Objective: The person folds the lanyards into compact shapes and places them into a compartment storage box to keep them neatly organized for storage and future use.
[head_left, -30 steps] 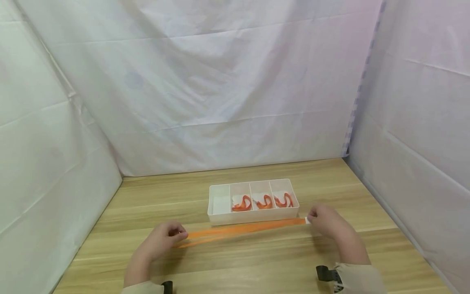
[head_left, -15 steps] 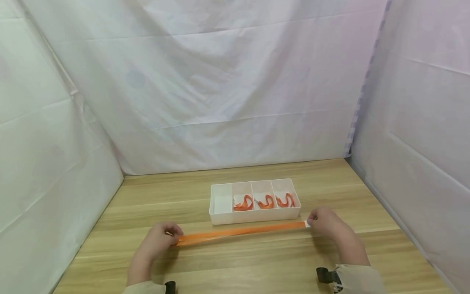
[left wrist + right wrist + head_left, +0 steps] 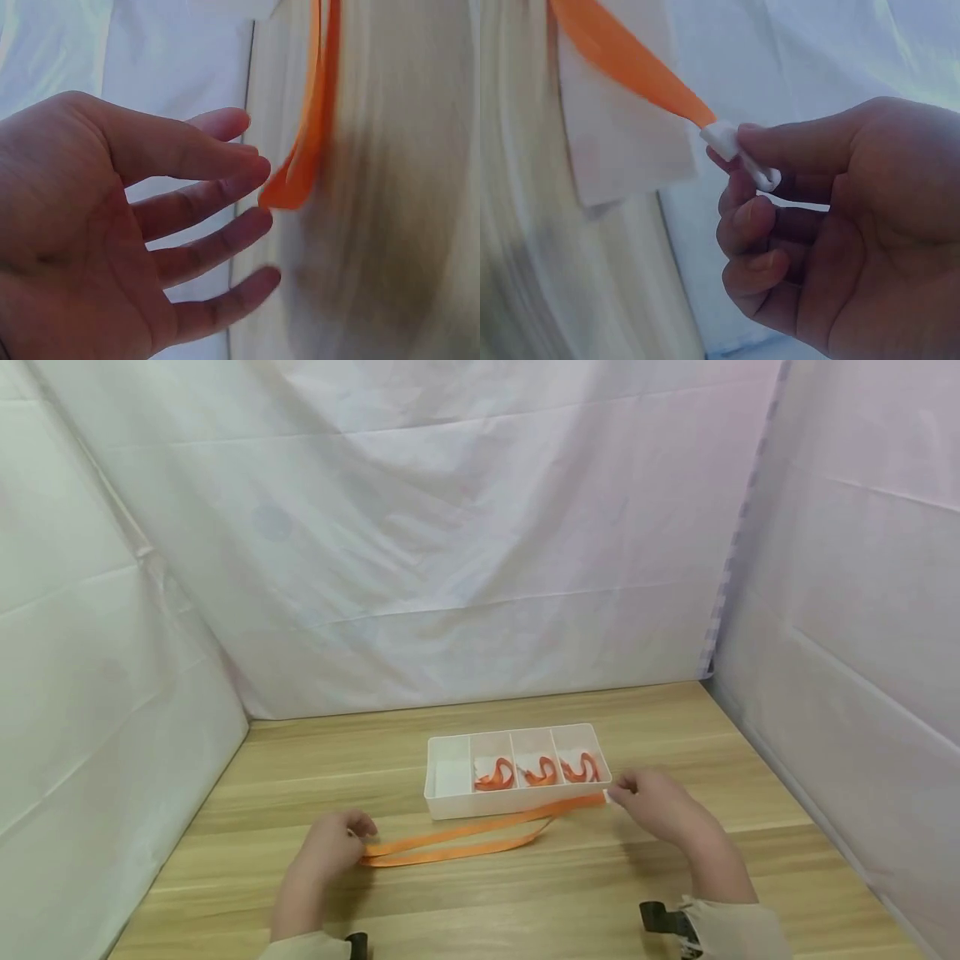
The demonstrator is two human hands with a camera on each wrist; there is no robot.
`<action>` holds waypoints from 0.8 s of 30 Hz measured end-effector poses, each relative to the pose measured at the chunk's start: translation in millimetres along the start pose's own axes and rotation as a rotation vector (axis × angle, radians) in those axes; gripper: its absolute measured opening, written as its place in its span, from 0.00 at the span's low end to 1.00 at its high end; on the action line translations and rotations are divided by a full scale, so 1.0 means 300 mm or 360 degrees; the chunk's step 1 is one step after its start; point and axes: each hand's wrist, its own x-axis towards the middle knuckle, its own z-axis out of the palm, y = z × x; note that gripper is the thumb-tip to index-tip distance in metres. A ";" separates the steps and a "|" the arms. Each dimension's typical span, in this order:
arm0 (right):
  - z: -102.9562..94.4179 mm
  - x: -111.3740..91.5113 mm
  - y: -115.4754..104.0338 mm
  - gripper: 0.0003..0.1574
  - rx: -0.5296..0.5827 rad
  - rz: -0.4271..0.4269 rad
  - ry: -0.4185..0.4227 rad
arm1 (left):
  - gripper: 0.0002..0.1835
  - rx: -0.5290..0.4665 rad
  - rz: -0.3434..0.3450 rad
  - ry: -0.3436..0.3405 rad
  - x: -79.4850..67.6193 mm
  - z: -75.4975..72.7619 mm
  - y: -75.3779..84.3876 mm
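Observation:
An orange lanyard (image 3: 450, 839) stretches between the hands in two slack strands, its folded left end lying at the fingertips of my left hand (image 3: 330, 843). In the left wrist view the fingers of my left hand (image 3: 142, 202) are spread and nearly straight, beside the lanyard's end (image 3: 300, 180); no strap shows between thumb and finger. My right hand (image 3: 656, 802) pinches the white clip (image 3: 724, 140) at the lanyard's other end between thumb and fingers, just off the box's front right corner.
Behind the lanyard stands a white divided box (image 3: 487, 806) on the wooden table (image 3: 480, 910). Three of its compartments each hold a coiled orange lanyard (image 3: 495, 774); the leftmost compartment (image 3: 450, 777) shows only its white floor. White curtains (image 3: 450, 568) enclose the back and sides.
The lanyard has gone from stretched taut to slack, its strands parting into a loop. My right hand has moved left and slightly away toward the box, carrying the clip.

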 end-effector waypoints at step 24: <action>0.160 -0.021 -0.245 0.13 0.0633 -0.0444 -0.0309 | 0.17 -0.1334 0.0300 -0.0529 -0.021 0.359 0.485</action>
